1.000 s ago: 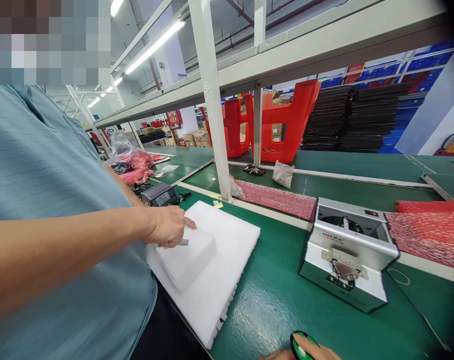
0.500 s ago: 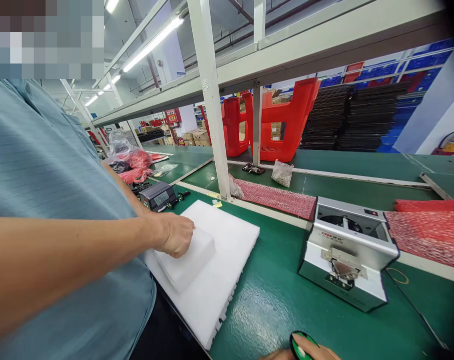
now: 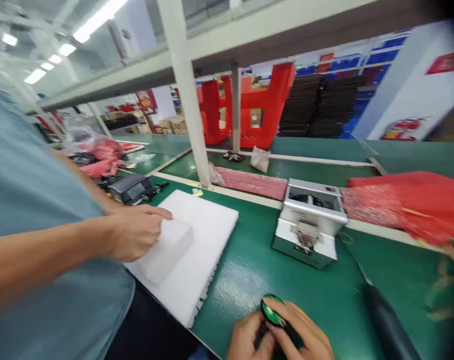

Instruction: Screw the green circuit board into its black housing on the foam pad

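Overhead, strip lights [image 3: 99, 21] glow; hands [image 3: 305, 330] hold a disc [image 3: 272, 316] above green worktop [image 3: 245, 267].

Round green disc [image 3: 274, 316] between fingers [image 3: 295, 318]

Green bench [image 3: 242, 272] under white foam slab [image 3: 209, 220], silver machine [image 3: 311, 225], dark box [image 3: 129, 189].

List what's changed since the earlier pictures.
The view has swung right and slightly down, showing more of the left hand, right hand and the round green circuit board they hold; a black-handled tool has entered the frame. The co-worker's hand has drawn back slightly. The silver screw feeder and white foam sheet stayed put.
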Action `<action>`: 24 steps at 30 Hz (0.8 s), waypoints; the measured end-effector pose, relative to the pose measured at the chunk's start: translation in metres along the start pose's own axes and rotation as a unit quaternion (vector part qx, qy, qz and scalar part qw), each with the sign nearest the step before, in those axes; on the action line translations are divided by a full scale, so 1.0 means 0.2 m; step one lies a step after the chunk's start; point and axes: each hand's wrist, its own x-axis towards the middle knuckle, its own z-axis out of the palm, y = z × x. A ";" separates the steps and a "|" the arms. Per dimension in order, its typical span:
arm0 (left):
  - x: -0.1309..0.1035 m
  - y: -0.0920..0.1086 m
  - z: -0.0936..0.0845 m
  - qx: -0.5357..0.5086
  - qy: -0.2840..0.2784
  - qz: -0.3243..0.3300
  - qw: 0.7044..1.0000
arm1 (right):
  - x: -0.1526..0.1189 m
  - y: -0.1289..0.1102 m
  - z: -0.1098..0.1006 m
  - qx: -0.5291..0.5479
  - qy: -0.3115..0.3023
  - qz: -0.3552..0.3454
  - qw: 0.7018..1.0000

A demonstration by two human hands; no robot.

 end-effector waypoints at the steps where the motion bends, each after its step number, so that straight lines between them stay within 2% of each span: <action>1: -0.08 0.00 0.09 -0.013 -0.037 -0.017 0.999 | 0.00 0.00 0.00 -0.002 0.000 0.003 1.000; 3: -0.17 0.01 0.17 -0.032 -0.095 -0.063 0.993 | 0.00 -0.01 -0.01 -0.010 0.003 0.021 1.000; 6: -0.17 0.00 0.15 -0.050 -0.124 -0.096 0.986 | -0.02 -0.03 0.00 -0.009 0.002 0.039 0.999; 11: -0.14 -0.02 0.12 -0.047 -0.120 -0.097 0.987 | -0.03 -0.05 0.00 0.021 0.033 0.073 0.997; 14: -0.16 -0.02 0.12 -0.029 -0.112 -0.078 0.990 | -0.03 -0.05 0.01 0.032 0.049 0.063 0.996; 19: -0.17 -0.02 0.12 -0.019 -0.101 -0.045 0.994 | -0.01 -0.05 0.00 0.054 0.030 0.019 0.998; 24: -0.18 0.00 0.12 -0.010 -0.089 -0.042 0.995 | -0.01 -0.05 -0.01 0.097 0.010 -0.007 0.995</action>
